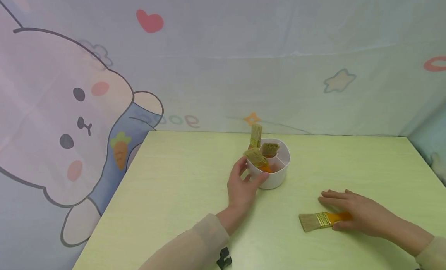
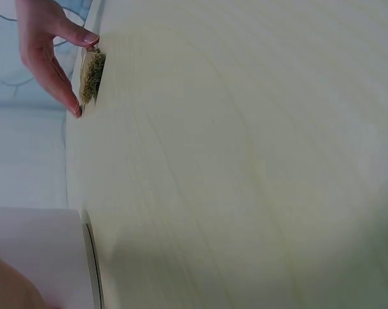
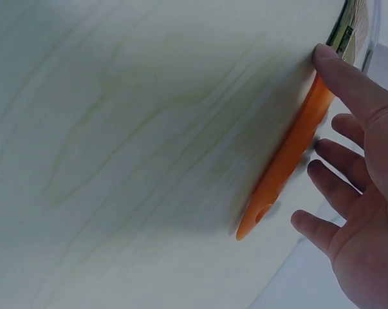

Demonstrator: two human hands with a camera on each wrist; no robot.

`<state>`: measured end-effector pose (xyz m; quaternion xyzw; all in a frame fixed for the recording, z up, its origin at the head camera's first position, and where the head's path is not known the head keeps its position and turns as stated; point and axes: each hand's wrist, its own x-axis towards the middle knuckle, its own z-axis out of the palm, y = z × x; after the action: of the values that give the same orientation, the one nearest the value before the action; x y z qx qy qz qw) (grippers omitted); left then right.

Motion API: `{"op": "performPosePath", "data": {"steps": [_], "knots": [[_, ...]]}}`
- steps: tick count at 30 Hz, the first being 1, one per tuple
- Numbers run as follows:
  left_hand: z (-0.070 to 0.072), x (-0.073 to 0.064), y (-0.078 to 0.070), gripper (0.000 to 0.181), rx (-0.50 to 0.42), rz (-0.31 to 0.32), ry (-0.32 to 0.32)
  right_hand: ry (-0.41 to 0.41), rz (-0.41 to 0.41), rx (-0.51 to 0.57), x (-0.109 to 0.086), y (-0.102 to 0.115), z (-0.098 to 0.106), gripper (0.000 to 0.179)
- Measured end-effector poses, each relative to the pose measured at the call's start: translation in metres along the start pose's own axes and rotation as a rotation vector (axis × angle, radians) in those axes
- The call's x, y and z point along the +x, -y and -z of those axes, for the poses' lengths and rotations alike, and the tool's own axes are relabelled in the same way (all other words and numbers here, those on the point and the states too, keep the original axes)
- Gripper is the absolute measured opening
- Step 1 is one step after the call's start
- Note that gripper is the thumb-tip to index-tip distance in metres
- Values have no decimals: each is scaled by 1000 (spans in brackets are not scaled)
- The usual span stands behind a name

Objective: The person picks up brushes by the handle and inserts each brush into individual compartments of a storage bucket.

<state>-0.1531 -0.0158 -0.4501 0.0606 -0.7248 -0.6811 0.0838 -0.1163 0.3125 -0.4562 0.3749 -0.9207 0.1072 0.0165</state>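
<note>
My left hand (image 1: 242,188) grips the side of a white divided cup (image 1: 277,177), thumb at the front of its rim and fingers round the left. Three paintbrushes stand in the cup bristles up: one upright at the back (image 1: 256,135), one leaning left (image 1: 255,157), one low in the middle section (image 1: 270,149). To the right, another paintbrush (image 1: 310,222) lies flat on the table, bristles pointing left. Over its orange handle (image 3: 290,154) my right hand (image 1: 369,214) is spread, thumb on the near side close to the metal band, loosely bent fingers on the far side.
The pale yellow-green table (image 1: 174,177) ends at a hanging printed cloth (image 1: 244,76) behind it and at the sides. A small black-and-white patterned piece (image 1: 224,258) shows beside my left sleeve (image 1: 205,239).
</note>
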Motion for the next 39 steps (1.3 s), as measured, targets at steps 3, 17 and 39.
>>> {"op": "performPosePath", "data": {"steps": [3,17,39], "knots": [[0,0,0,70,-3,-3,2,-35,30,1,0,0,-1,64],[2,0,-1,70,10,-8,12,-187,165,-38,4,-3,-8,44],[3,-5,-16,69,-14,26,24,-243,186,-107,8,-2,-10,37]]}}
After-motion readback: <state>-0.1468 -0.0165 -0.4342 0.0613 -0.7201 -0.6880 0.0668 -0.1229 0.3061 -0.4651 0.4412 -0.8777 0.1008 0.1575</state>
